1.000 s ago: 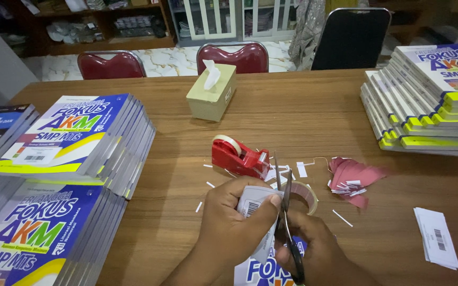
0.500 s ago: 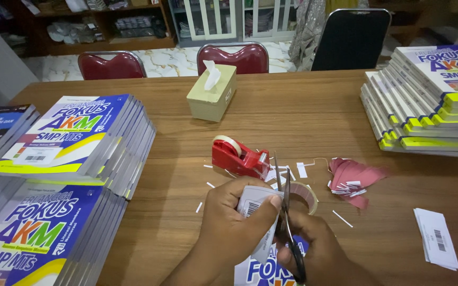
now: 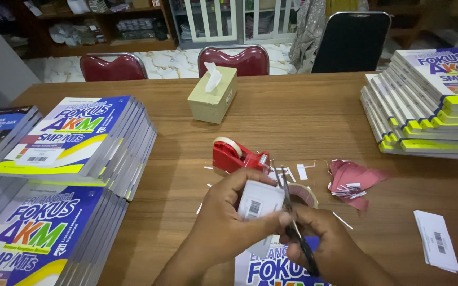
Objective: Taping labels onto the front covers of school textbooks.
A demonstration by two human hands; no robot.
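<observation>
While the left hand (image 3: 223, 212) pinches the light, floppy barcode label (image 3: 258, 200) by its edge above the wooden table (image 3: 292, 116), the right hand's (image 3: 324, 243) fingers grip scissors (image 3: 292, 217) trimming it, best held near the cut.

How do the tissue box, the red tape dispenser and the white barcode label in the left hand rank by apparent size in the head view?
1. Tissue box, largest, though farthest from the camera.
2. Red tape dispenser, somewhat smaller.
3. White barcode label, smallest, although nearest; the left hand covers part of it while the right hand works scissors along it.
</observation>
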